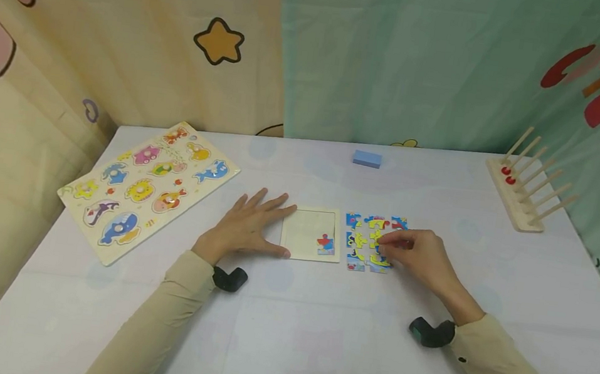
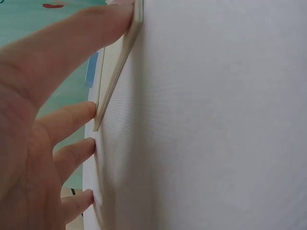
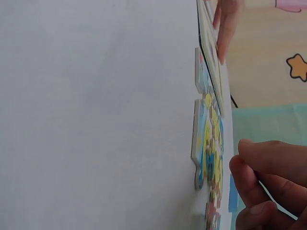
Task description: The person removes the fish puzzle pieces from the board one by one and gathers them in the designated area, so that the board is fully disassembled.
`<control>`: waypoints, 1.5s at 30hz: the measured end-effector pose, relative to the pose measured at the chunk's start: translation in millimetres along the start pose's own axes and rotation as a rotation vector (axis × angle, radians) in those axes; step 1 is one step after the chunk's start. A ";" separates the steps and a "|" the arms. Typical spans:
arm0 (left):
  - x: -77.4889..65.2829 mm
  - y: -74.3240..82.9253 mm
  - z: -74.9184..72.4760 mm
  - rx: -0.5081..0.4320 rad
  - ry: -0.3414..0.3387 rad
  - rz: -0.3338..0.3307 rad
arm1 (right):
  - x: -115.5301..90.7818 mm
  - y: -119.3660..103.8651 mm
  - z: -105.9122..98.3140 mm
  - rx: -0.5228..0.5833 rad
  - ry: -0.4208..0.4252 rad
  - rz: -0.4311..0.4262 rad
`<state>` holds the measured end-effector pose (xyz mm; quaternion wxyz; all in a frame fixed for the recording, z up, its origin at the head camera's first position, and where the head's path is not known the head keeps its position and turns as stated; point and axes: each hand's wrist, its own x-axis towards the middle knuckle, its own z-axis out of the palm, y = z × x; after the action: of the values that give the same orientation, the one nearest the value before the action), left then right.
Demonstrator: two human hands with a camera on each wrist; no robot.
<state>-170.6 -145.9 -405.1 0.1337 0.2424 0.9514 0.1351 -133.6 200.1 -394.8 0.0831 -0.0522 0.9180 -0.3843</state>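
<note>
In the head view, my left hand (image 1: 249, 224) lies spread at the left side of a pale wooden puzzle frame (image 1: 302, 255). Its thumb (image 2: 110, 24) and index finger touch the frame's near and far left corners. Inside the frame, red-and-blue puzzle pieces (image 1: 325, 245) fill the lower right corner. Just right of it lie several loose puzzle pieces (image 1: 359, 240), yellow, blue and red. Over their right side hovers my right hand (image 1: 427, 260), with thumb and index fingertips close together. In the right wrist view no piece shows between these fingertips (image 3: 247, 146).
A knobbed wooden animal puzzle board (image 1: 151, 189) lies at the left of the table. Near the back edge sits a blue block (image 1: 367, 159). At the back right stands a wooden peg stand (image 1: 521, 213) with red beads. Curtains (image 1: 406, 68) hang behind the table.
</note>
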 end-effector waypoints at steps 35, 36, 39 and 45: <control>-0.8 1.0 -0.7 -0.022 -0.010 -0.002 | 26.7 -46.8 54.4 -0.034 -0.119 -0.310; -0.8 1.2 -0.6 -0.023 -0.010 -0.001 | 27.0 -47.2 54.5 -0.029 -0.118 -0.302; -0.9 1.5 -0.9 -0.026 -0.006 0.002 | 27.3 -49.5 53.4 0.009 -0.115 -0.252; -0.9 1.7 -1.6 -0.019 -0.003 -0.001 | 25.7 -50.0 50.6 0.097 -0.120 -0.198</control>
<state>-169.6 -145.2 -402.9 0.1375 0.2409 0.9500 0.1436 -147.5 125.8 -397.0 0.1020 -0.1614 0.8821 -0.4307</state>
